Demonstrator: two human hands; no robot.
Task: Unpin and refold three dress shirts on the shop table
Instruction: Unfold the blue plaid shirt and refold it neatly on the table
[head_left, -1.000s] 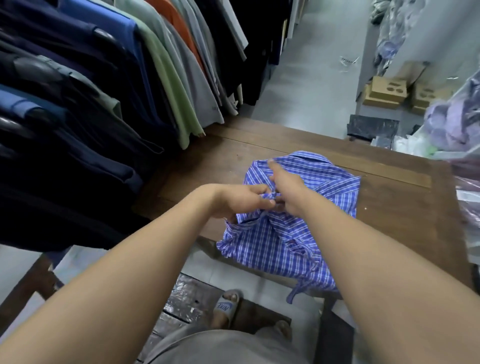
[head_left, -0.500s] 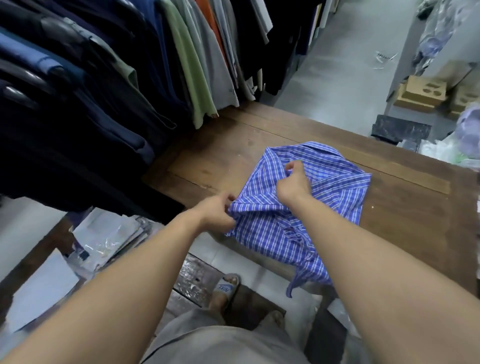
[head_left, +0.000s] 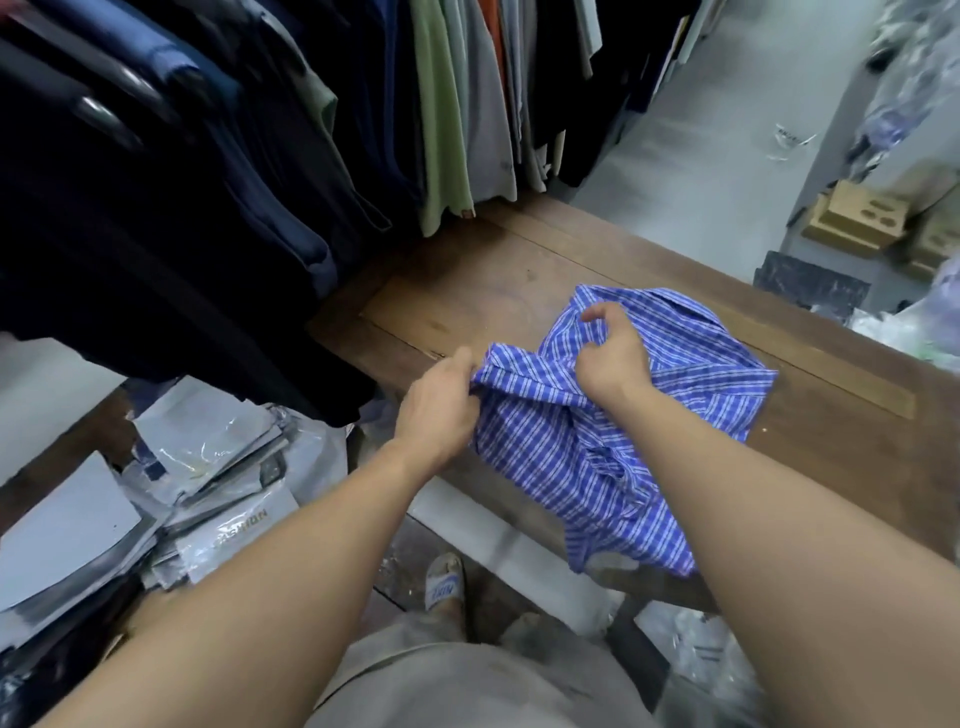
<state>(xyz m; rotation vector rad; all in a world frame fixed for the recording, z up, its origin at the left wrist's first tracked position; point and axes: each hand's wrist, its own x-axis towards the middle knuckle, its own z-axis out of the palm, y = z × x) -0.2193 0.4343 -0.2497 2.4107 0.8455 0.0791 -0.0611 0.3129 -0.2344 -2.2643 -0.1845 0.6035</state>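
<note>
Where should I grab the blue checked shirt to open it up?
Probably the bunched left edge of the shirt, coming from the left like the left hand: that fold stands up off the table, so fingers can curl round it. The right hand pinches a raised ridge from above.

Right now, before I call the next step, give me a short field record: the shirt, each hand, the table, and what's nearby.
shirt: blue-and-white checked dress shirt, rumpled, partly opened, near end hanging over the table edge
surface: brown wooden table
left hand: grips the shirt's left edge
right hand: curled into fabric near the collar
nearby: dark hanging garments at left; plastic-wrapped packets piled below them
pins: too small to tell
</note>
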